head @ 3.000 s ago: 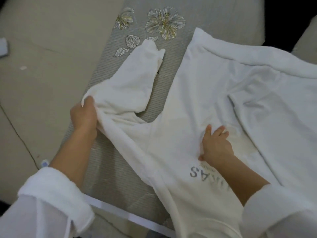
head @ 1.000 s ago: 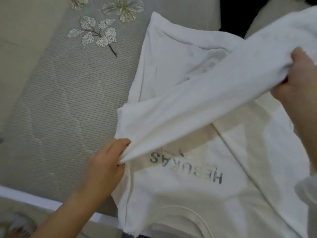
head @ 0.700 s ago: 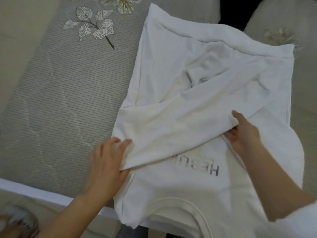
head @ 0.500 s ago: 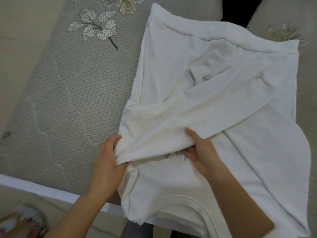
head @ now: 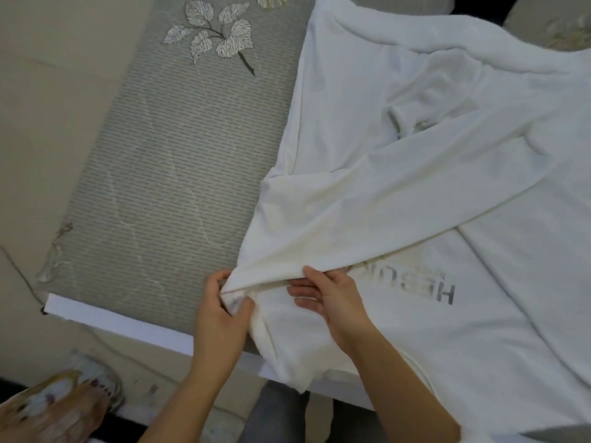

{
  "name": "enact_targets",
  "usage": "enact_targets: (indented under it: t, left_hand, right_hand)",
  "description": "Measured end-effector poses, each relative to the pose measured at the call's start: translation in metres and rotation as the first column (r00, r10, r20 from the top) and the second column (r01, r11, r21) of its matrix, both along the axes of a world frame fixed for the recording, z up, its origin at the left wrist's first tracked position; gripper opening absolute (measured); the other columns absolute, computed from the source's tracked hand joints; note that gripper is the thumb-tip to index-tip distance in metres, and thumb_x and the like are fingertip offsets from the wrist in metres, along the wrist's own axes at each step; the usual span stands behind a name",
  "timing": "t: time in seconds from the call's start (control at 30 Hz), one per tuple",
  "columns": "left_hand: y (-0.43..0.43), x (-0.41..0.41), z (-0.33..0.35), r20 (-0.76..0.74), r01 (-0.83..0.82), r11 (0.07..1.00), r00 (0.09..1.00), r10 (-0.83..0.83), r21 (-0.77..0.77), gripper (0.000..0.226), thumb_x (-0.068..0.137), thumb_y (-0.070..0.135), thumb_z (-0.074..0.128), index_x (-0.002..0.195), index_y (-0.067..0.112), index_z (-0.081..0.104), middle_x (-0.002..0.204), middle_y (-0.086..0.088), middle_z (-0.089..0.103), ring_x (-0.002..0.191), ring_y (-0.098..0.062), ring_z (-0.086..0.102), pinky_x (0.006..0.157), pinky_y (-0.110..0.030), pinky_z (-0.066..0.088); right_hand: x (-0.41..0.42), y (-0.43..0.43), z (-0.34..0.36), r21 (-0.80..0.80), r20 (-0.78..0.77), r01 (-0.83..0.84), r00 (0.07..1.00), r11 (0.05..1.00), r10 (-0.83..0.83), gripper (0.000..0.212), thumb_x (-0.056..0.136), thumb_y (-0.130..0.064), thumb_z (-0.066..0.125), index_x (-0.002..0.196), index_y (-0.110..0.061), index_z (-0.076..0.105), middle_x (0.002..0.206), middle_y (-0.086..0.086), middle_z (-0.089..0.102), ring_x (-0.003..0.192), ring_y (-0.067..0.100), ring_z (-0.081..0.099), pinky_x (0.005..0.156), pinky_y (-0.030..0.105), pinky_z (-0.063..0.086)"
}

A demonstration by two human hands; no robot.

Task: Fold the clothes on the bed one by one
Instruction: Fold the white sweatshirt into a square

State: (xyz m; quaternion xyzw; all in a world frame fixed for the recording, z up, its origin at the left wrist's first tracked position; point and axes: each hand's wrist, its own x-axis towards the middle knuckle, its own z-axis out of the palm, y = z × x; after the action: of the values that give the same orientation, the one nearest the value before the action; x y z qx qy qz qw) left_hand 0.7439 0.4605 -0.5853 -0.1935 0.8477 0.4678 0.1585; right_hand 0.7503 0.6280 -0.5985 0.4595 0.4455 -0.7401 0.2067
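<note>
Pinches a bunched corner of the white shirt (head: 479,362) with the left hand (head: 224,311), left of the grey lettering (head: 412,282). Grips the lower edge of the sleeve (head: 399,199) with the right hand (head: 332,295), thumb on top and fingers curled under, between that corner and the lettering. Has brought the right hand nearer the left than half a second ago, baring most of the lettering, hidden then under the sleeve. Keeps the sleeve laid slantwise across the chest, above the lettering. Has the shirt spread front-up on the grey striped bed (head: 179,174), with a leaf print (head: 217,36) far up and left of the lettering.
</note>
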Motion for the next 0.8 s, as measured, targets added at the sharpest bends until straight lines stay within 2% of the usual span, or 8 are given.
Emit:
enact_targets:
  t: [0.1, 0.17, 0.23, 0.37, 0.47, 0.6, 0.7, 0.8]
  left_hand:
    - [-0.012, 0.002, -0.001, -0.057, -0.314, 0.948, 0.947, 0.317, 0.061, 0.027, 0.093, 0.000, 0.043, 0.081, 0.019, 0.059, 0.076, -0.004, 0.063, 0.060, -0.009, 0.057, 0.056, -0.029, 0.051]
    - [-0.016, 0.009, -0.004, 0.023, -0.459, 0.875, 0.887, 0.461, 0.153, 0.029, 0.094, -0.003, 0.038, 0.080, 0.013, 0.057, 0.079, -0.014, 0.062, 0.059, -0.011, 0.060, 0.052, -0.023, 0.054]
    - [-0.019, 0.017, -0.008, 0.127, -0.495, 0.848, 0.869, 0.479, 0.188, 0.021, 0.096, 0.002, 0.040, 0.089, 0.010, 0.059, 0.089, -0.018, 0.065, 0.069, -0.018, 0.064, 0.056, -0.022, 0.055]
    - [-0.011, 0.023, -0.005, 0.223, -0.385, 0.877, 0.918, 0.329, 0.288, 0.019, 0.095, 0.021, 0.051, 0.109, 0.010, 0.059, 0.097, -0.009, 0.068, 0.085, -0.022, 0.067, 0.072, -0.036, 0.055]
    - [0.008, 0.030, -0.005, 0.240, -0.278, 0.921, 0.947, 0.214, 0.274, 0.031, 0.090, 0.021, 0.063, 0.118, 0.019, 0.049, 0.104, 0.003, 0.063, 0.096, -0.018, 0.062, 0.078, -0.040, 0.054]
    - [0.017, 0.047, -0.010, 0.352, -0.498, 0.764, 0.859, 0.371, 0.410, 0.020, 0.094, 0.021, 0.059, 0.112, 0.015, 0.060, 0.108, -0.002, 0.067, 0.092, -0.015, 0.063, 0.068, -0.026, 0.052]
    - [0.018, 0.066, -0.021, 0.301, -0.536, 0.794, 0.837, 0.457, 0.287, 0.038, 0.087, 0.036, 0.063, 0.119, 0.016, 0.057, 0.113, -0.004, 0.061, 0.094, -0.019, 0.059, 0.073, -0.027, 0.046]
    - [0.025, 0.081, -0.024, 0.346, -0.553, 0.765, 0.825, 0.447, 0.330, 0.053, 0.086, 0.037, 0.065, 0.132, 0.016, 0.052, 0.119, -0.001, 0.061, 0.103, -0.020, 0.059, 0.076, -0.028, 0.047]
  right_hand:
    - [0.002, 0.001, 0.001, 0.057, 0.014, 0.009, 1.000, 0.998, -0.009, 0.012, 0.090, -0.008, 0.059, 0.086, 0.002, 0.064, 0.073, 0.017, 0.070, 0.062, 0.023, 0.067, 0.057, 0.029, 0.054]
    - [0.007, 0.003, 0.001, 0.143, 0.027, -0.096, 0.995, 0.985, 0.093, 0.015, 0.091, -0.011, 0.059, 0.085, 0.001, 0.065, 0.076, 0.017, 0.071, 0.061, 0.022, 0.067, 0.057, 0.028, 0.054]
    - [0.015, 0.006, 0.003, 0.196, 0.039, -0.188, 0.982, 0.962, 0.184, 0.015, 0.091, -0.014, 0.058, 0.087, -0.001, 0.065, 0.079, 0.015, 0.071, 0.062, 0.021, 0.067, 0.058, 0.027, 0.054]
    - [0.043, 0.031, 0.010, 0.399, 0.039, -0.223, 0.973, 0.889, 0.226, 0.010, 0.091, -0.013, 0.057, 0.089, -0.008, 0.066, 0.082, 0.010, 0.071, 0.067, 0.016, 0.064, 0.057, 0.019, 0.049]
    - [0.086, 0.065, 0.013, 0.561, 0.076, -0.174, 0.984, 0.809, 0.159, 0.011, 0.092, -0.011, 0.055, 0.087, -0.012, 0.066, 0.080, 0.007, 0.069, 0.070, 0.018, 0.064, 0.062, 0.024, 0.050]
    - [0.173, 0.116, 0.010, 0.666, 0.222, -0.117, 0.974, 0.737, -0.045, 0.014, 0.091, -0.010, 0.054, 0.084, -0.008, 0.065, 0.080, 0.011, 0.068, 0.069, 0.022, 0.064, 0.062, 0.028, 0.050]
    - [0.234, 0.137, 0.004, 0.748, 0.294, -0.054, 0.920, 0.661, -0.258, 0.013, 0.089, -0.016, 0.056, 0.091, -0.004, 0.061, 0.084, 0.017, 0.067, 0.071, 0.027, 0.063, 0.070, 0.036, 0.050]
    - [0.257, 0.145, -0.004, 0.795, 0.290, 0.022, 0.864, 0.606, -0.412, 0.033, 0.086, -0.027, 0.065, 0.104, -0.005, 0.048, 0.095, 0.013, 0.061, 0.086, 0.032, 0.059, 0.081, 0.041, 0.048]
